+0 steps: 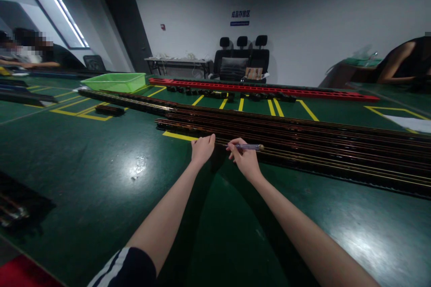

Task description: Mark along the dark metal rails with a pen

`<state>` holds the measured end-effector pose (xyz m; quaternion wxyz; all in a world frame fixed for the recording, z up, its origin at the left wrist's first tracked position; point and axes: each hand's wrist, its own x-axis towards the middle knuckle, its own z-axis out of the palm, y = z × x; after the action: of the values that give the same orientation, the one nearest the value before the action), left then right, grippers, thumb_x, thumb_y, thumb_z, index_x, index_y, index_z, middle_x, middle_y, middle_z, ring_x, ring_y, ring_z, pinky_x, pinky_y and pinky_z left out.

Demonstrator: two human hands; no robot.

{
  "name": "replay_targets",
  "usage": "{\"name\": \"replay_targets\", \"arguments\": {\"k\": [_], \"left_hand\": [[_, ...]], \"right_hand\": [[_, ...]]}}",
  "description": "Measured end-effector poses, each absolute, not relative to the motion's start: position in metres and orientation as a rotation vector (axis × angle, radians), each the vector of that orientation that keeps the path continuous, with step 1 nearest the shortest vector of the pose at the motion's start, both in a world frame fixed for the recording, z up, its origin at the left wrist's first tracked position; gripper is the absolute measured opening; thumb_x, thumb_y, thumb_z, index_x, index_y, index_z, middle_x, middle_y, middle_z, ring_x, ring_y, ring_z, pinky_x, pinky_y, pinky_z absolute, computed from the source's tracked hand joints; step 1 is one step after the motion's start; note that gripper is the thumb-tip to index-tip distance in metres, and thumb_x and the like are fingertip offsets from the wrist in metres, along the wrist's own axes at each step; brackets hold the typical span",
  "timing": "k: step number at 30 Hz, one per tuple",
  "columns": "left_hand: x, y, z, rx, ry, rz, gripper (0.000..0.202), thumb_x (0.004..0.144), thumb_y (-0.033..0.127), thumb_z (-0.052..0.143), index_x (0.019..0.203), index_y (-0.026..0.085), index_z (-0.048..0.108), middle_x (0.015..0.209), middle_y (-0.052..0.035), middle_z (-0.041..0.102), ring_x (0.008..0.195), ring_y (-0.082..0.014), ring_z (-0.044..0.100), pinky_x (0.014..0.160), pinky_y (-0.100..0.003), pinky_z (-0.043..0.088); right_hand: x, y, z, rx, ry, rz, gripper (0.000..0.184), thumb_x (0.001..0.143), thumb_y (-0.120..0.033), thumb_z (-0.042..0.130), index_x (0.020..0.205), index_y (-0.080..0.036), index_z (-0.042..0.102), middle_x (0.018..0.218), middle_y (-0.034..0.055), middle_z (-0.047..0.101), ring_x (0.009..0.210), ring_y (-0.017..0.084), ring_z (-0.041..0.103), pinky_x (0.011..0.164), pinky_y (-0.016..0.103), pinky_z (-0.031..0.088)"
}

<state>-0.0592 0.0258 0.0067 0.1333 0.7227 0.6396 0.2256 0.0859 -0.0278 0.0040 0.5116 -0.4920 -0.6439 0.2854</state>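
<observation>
Long dark strips with coppery, shiny edges lie side by side across the green table. At the near edge of this bundle, my left hand is closed over a strip, its fingertips partly hidden. Just to the right, my right hand is closed around a slim pen. The pen's tip points left toward the strip by my left hand, and its rear end points right. Whether the tip touches the strip I cannot tell.
Behind the strips stand a green basket and a long red slotted rail, with small dark pieces before it. A short dark bundle lies left; another sits near the left edge. People sit at far left and right.
</observation>
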Motion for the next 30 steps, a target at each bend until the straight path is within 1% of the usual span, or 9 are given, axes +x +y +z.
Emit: {"name": "replay_targets", "arguments": {"k": [8, 13, 17, 21, 26, 30], "left_hand": [[-0.0584, 0.0240, 0.0089, 2.084, 1.849, 0.668, 0.048, 0.097, 0.033, 0.023, 0.081, 0.018, 0.065, 0.086, -0.0064, 0.070, 0.090, -0.0234, 0.062, 0.093, -0.043, 0.036], [-0.0582, 0.0229, 0.0085, 2.040, 1.843, 0.703, 0.049, 0.098, 0.035, 0.024, 0.078, 0.017, 0.065, 0.083, -0.0059, 0.069, 0.084, -0.0207, 0.061, 0.094, -0.040, 0.036], [-0.0587, 0.0238, 0.0076, 2.040, 1.834, 0.709, 0.050, 0.097, 0.036, 0.024, 0.076, 0.017, 0.065, 0.082, -0.0060, 0.068, 0.084, -0.0205, 0.061, 0.096, -0.041, 0.036], [-0.0590, 0.0250, 0.0077, 2.047, 1.836, 0.693, 0.051, 0.097, 0.036, 0.022, 0.078, 0.017, 0.066, 0.083, -0.0065, 0.069, 0.086, -0.0211, 0.061, 0.097, -0.042, 0.035], [-0.0587, 0.0258, 0.0079, 2.067, 1.869, 0.658, 0.049, 0.097, 0.035, 0.023, 0.082, 0.018, 0.066, 0.088, -0.0078, 0.070, 0.094, -0.0237, 0.062, 0.095, -0.043, 0.035], [-0.0588, 0.0249, 0.0077, 2.077, 1.851, 0.667, 0.050, 0.097, 0.035, 0.022, 0.079, 0.018, 0.065, 0.086, -0.0075, 0.070, 0.088, -0.0219, 0.062, 0.095, -0.042, 0.036]], "right_hand": [[0.0848, -0.0300, 0.0056, -1.179, -1.506, 0.638, 0.024, 0.086, -0.040, 0.050, 0.082, -0.017, 0.057, 0.075, 0.0057, 0.067, 0.051, 0.012, 0.058, 0.049, 0.025, 0.047], [0.0850, -0.0294, 0.0049, -1.188, -1.455, 0.541, 0.026, 0.086, -0.041, 0.049, 0.077, -0.017, 0.055, 0.067, 0.0050, 0.066, 0.047, 0.013, 0.057, 0.048, 0.025, 0.046], [0.0857, -0.0295, 0.0040, -1.205, -1.408, 0.488, 0.026, 0.086, -0.040, 0.048, 0.075, -0.017, 0.055, 0.065, 0.0046, 0.066, 0.047, 0.013, 0.057, 0.049, 0.025, 0.046], [0.0864, -0.0288, 0.0030, -1.190, -1.443, 0.566, 0.027, 0.086, -0.042, 0.050, 0.077, -0.017, 0.055, 0.068, 0.0050, 0.066, 0.048, 0.013, 0.058, 0.047, 0.024, 0.045], [0.0866, -0.0273, 0.0028, -1.187, -1.436, 0.631, 0.027, 0.085, -0.042, 0.052, 0.078, -0.017, 0.056, 0.069, 0.0048, 0.066, 0.049, 0.013, 0.058, 0.046, 0.023, 0.044], [0.0863, -0.0277, 0.0033, -1.182, -1.424, 0.637, 0.026, 0.084, -0.042, 0.052, 0.078, -0.017, 0.056, 0.069, 0.0047, 0.065, 0.048, 0.012, 0.058, 0.047, 0.023, 0.045]]}}
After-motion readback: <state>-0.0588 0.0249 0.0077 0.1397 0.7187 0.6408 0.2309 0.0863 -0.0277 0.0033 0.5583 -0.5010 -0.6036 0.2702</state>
